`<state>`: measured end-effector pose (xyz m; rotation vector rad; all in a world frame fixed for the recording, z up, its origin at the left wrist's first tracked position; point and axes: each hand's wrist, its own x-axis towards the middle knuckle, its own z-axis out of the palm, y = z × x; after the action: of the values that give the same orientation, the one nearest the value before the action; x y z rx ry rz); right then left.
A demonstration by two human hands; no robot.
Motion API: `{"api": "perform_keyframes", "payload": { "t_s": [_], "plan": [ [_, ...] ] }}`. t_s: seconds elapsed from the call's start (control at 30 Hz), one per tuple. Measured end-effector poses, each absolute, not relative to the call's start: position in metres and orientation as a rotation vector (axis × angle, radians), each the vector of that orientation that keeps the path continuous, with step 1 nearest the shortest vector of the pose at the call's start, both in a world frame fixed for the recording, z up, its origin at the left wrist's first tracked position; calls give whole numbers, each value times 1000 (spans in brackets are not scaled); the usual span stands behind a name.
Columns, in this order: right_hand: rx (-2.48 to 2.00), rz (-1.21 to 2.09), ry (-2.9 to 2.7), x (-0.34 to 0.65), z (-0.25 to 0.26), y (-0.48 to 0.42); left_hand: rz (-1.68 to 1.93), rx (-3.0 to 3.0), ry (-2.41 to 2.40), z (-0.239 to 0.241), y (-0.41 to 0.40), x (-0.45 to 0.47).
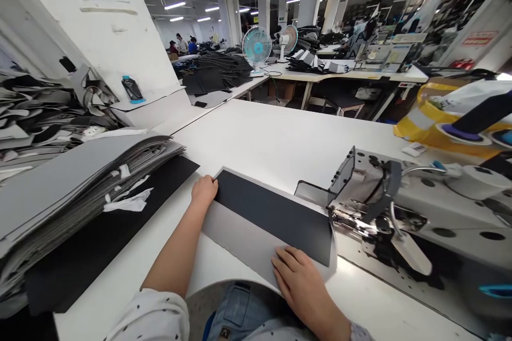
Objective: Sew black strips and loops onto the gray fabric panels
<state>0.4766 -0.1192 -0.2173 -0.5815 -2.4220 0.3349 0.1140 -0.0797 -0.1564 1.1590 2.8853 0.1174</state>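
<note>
1. From where I'm standing, the white plastic bag (476, 93) over on the right carries some lettering; I make out what looks like "EL", the rest lost in the folds.
2. Across the room, a pale "A" seems to show on a dark piece (352, 53), though I couldn't swear to it.
3. The red-and-white sign (480, 38) on the right-hand pillar (490, 21) is too small to read.
4. A dark patch (224, 333) on the jeans (240, 303) bears a light, blurred mark.
</note>
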Motion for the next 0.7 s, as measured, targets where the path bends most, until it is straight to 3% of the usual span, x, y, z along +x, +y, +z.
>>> {"api": "perform_keyframes", "payload": {
  "t_s": [0.17, 0.33, 0.43, 0.57, 0.7],
  "plan": [
    [-610, 360, -2493, 475, -207, -120, 91, 1500, 2906, -179, -88, 149],
    [-606, 413, -2692, 483, -188, -111, 10, 2106, 2479, -201, -71, 227],
    [-711, 446, -2514, 511, -191, -81, 21, 2261, 2343, -202, -59, 263],
    [-1259, 159, -2205, 557, -208, -30, 28, 2268, 2331, -202, -51, 273],
    [-1303, -5, -2328, 567, -221, -7, 35, 2278, 2323, -206, -50, 267]
  ]
}}
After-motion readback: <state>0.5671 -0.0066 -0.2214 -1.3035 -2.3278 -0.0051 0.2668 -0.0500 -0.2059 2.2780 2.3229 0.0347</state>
